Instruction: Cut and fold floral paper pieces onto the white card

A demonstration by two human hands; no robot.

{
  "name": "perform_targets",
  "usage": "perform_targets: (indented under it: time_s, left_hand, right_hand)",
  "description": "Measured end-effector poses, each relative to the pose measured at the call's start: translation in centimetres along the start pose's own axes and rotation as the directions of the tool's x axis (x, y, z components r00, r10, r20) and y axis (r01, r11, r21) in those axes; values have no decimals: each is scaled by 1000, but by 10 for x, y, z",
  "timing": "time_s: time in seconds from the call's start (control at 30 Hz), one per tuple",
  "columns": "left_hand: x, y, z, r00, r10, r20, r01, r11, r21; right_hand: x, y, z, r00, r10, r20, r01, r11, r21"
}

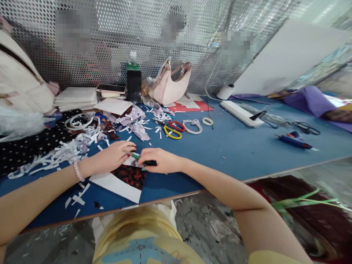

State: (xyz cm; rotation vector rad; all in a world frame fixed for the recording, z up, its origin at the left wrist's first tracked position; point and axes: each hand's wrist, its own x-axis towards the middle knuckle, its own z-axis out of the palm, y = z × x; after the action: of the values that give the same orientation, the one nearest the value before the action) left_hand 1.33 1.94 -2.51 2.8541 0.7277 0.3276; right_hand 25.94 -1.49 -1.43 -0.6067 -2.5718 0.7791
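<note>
My right hand point(161, 160) is wrapped round a pair of scissors point(150, 162) with green and black handles. Their silver blades point left, up to the fingers of my left hand point(118, 152). That hand, with a pink bead bracelet point(78, 171) at the wrist, is closed at the upper edge of a dark fabric piece point(130, 176) with a red pattern. A curved white paper strip point(118, 187) runs along the fabric's near edge. The left fingertips are partly hidden, and so is the fabric's far edge.
Paper scraps point(74, 146) litter the table's left side. Red-and-yellow-handled scissors point(173, 130) and tape rolls point(192, 126) lie beyond my hands. A power strip point(242, 113) and a blue tool point(295, 142) are at right. A pale handbag point(172, 86) and a bottle point(133, 61) stand behind.
</note>
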Motion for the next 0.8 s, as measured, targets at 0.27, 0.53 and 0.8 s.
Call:
perform_targets:
  time_s: [0.27, 0.53, 0.8]
  left_hand:
    - [2, 0, -1, 998, 56, 0, -56, 998, -5]
    - [3, 0, -7, 994, 91, 54, -89, 995, -45]
    - [2, -1, -7, 994, 102, 41, -100, 994, -47]
  right_hand:
    - [-1, -3, -3, 995, 49, -84, -52, 998, -31]
    - [0, 2, 0, 999, 50, -10, -51, 997, -65]
    - [3, 2, 4, 994, 108, 32, -104, 987, -123]
